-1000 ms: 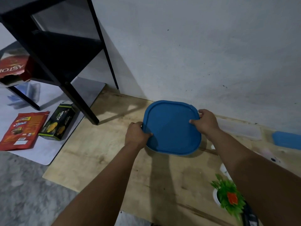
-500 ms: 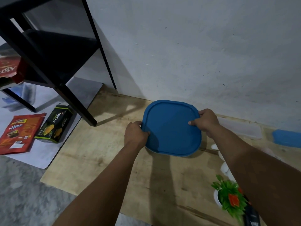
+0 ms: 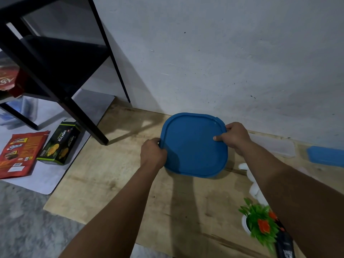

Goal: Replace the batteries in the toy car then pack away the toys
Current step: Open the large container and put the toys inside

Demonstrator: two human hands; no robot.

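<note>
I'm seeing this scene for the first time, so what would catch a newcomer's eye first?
The big blue lid in the middle, on the wooden board near the wall, gripped by the left hand and the right hand at opposite edges. Next, the small green plant with orange flowers at lower right, and the red snack packet on the left.

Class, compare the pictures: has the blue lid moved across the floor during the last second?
No. The blue lid keeps the same gap from the foot of the black table leg to its left.
</note>
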